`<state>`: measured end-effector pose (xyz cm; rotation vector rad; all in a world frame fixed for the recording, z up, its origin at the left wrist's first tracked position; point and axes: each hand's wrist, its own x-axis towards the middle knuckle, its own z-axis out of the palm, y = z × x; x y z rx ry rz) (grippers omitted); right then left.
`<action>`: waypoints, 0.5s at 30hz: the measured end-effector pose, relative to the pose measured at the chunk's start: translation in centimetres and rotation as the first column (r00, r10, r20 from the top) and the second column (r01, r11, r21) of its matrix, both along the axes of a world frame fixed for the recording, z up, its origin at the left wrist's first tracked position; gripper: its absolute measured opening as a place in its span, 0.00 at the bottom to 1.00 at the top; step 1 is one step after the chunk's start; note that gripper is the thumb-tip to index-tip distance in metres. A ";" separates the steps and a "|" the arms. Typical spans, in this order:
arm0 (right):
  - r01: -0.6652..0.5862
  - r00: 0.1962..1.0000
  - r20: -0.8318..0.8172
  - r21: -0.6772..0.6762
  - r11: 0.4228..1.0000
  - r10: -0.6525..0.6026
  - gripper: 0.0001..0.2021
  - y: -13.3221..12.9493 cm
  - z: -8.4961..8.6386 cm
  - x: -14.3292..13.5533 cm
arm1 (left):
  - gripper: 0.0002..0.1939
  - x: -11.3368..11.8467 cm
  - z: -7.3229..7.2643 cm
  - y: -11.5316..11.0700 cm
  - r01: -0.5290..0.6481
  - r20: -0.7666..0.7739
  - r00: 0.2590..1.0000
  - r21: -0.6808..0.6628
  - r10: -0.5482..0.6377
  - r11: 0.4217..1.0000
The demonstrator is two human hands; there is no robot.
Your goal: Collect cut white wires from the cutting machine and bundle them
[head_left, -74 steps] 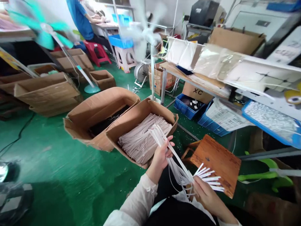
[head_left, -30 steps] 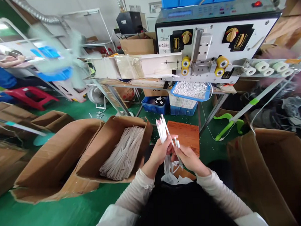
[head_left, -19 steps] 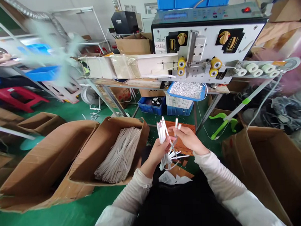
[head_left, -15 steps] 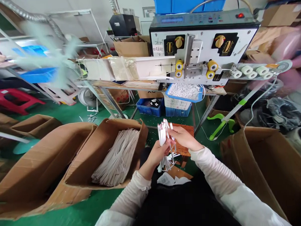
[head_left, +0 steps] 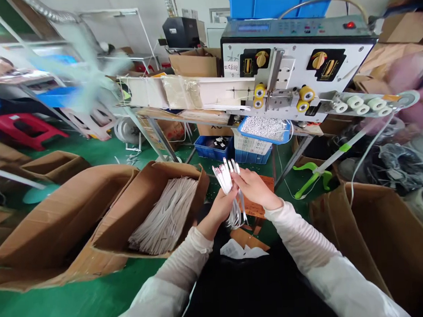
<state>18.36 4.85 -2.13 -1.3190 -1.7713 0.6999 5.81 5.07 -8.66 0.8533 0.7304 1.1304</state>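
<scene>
A bundle of white flat cables (head_left: 223,177) stands up out of my left hand (head_left: 224,205), whose fingers are wrapped round it; looped lengths hang below. My right hand (head_left: 249,186) is closed at the bundle's right side, pinching a few white strands that fan slightly apart from the rest. The two hands touch or nearly touch. Left of them, a cardboard box (head_left: 113,226) holds a large heap of similar white cables (head_left: 165,215).
Ahead stands a wire-cutting machine (head_left: 294,58) with yellow rollers, on a metal-legged bench. Beneath it sits a blue tray (head_left: 283,136) of small white bits. More boxes (head_left: 365,245) flank me; a fan (head_left: 87,70) and a seated person (head_left: 0,68) are at left.
The bundle has tipped slightly left at its top, and several strands now stand apart at the right under my right hand. The camera view has shifted slightly left.
</scene>
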 end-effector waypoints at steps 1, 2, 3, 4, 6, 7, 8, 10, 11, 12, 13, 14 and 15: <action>-0.007 1.000 -0.029 -0.014 1.000 0.006 0.20 0.4 0.3 -0.1 | 0.19 0.3 0.3 0.2 0.027 -0.023 0.999 0.029 -0.026 0.999; -0.026 0.997 -0.079 -0.044 0.999 0.023 0.20 0.7 0.6 0.0 | 0.20 0.5 0.8 0.5 0.076 -0.052 0.996 0.069 -0.073 0.995; -0.053 0.988 -0.149 -0.077 0.996 0.041 0.21 1.0 0.9 0.2 | 0.23 0.7 1.4 0.9 0.137 -0.076 0.989 0.114 -0.129 0.984; -0.082 0.971 -0.234 -0.098 0.992 0.057 0.22 1.3 1.2 0.6 | 0.26 0.9 2.2 1.4 0.198 -0.088 0.979 0.157 -0.186 0.968; -0.127 0.913 -0.398 -0.071 0.989 0.089 0.27 1.6 1.4 1.3 | 0.30 1.3 4.4 2.5 0.248 -0.067 0.969 0.231 -0.239 0.941; -0.142 0.883 -0.456 -0.030 0.989 0.113 0.29 1.7 1.1 1.5 | 0.30 1.7 5.8 3.1 0.227 -0.045 0.974 0.256 -0.223 0.940; -0.154 0.860 -0.491 0.010 0.988 0.139 0.31 1.7 0.6 1.6 | 0.29 2.1 7.4 3.8 0.192 -0.028 0.981 0.275 -0.191 0.942; -0.162 0.848 -0.508 0.026 0.986 0.153 0.33 1.6 -1.4 1.3 | 0.26 3.3 10.6 5.1 0.138 -0.024 0.990 0.290 -0.137 0.947; -0.147 0.855 -0.504 -0.007 0.989 0.124 0.32 1.5 -2.8 0.9 | 0.25 4.0 12.2 5.7 0.121 -0.043 0.993 0.291 -0.113 0.949; -0.119 0.862 -0.501 -0.059 0.991 0.073 0.29 1.4 -4.5 0.5 | 0.23 4.7 13.8 6.2 0.113 -0.078 0.993 0.290 -0.094 0.950; -0.077 0.864 -0.503 -0.119 0.990 0.007 0.26 1.3 -6.4 0.0 | 0.22 5.4 15.2 6.8 0.103 -0.120 0.990 0.294 -0.070 0.950; -0.034 0.858 -0.509 -0.181 0.983 -0.064 0.23 1.2 -8.3 -0.4 | 0.21 6.0 16.6 7.3 0.101 -0.168 0.985 0.308 -0.051 0.946; 0.002 0.844 -0.521 -0.240 0.971 -0.130 0.20 1.2 -10.3 -0.7 | 0.21 6.5 17.9 7.7 0.101 -0.209 0.977 0.331 -0.032 0.938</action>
